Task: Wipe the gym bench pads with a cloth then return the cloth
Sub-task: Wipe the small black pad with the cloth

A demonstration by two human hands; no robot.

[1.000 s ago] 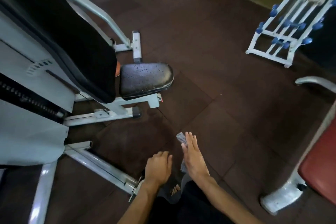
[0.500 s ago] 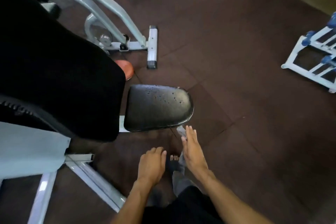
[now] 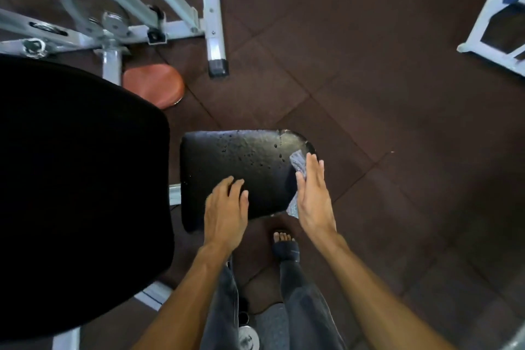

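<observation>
The seat pad (image 3: 244,170) of the bench is seen from above, its black surface speckled with droplets, while the large back pad (image 3: 76,179) fills the left of the view. The cloth (image 3: 298,163), a small grey rag, is held against the right edge of the seat pad by the right hand (image 3: 314,196). The fingers of that hand are laid out straight and close together, so the cloth appears to be pressed flat under the palm rather than pinched, though the contact is partly hidden by the hand itself. A flat grip of this kind suits a broad wiping stroke across the pad. The left hand (image 3: 225,216) is rested on the near edge of the seat pad with fingers relaxed and slightly spread, holding nothing; it is probably placed there for support while leaning over. Since droplets cover most of the seat, the wiping is judged to be only beginning, with both pads and the return of the cloth left to do.
</observation>
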